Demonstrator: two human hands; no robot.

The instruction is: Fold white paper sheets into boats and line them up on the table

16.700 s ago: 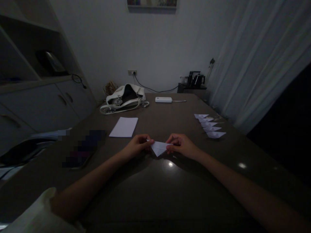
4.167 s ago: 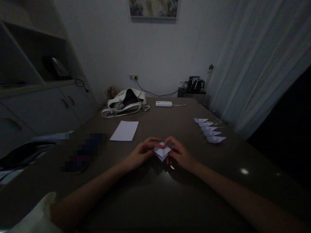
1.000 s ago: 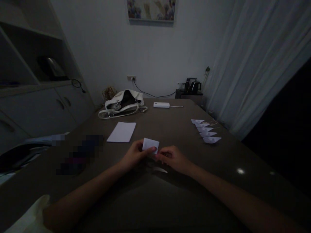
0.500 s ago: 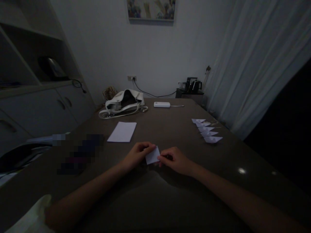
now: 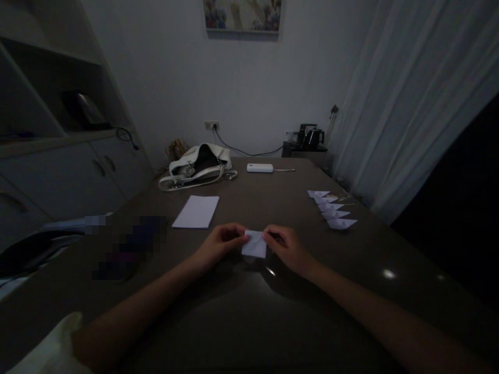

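Note:
A small folded square of white paper (image 5: 254, 246) is held up just over the dark table (image 5: 241, 322). My left hand (image 5: 224, 243) pinches its upper left corner between thumb and fingers. At the upper right corner, my right hand (image 5: 288, 248) grips it in the same way. Faint crease lines show on the paper's face; its back is hidden from me. Beyond my left hand lies a stack of white paper sheets (image 5: 196, 212). Over to the right, several folded paper boats (image 5: 341, 224) stand in a row.
A white handbag (image 5: 222, 156) sits at the far left, beside a white power bank (image 5: 260, 168) with a short cable. A blurred dark object (image 5: 132, 249) lies on the left side. Behind the table's far end stands a black kettle (image 5: 313, 139).
The folded paper has turned to lie square to me and shifted slightly right. My right hand has moved from its lower right edge up to the upper right corner.

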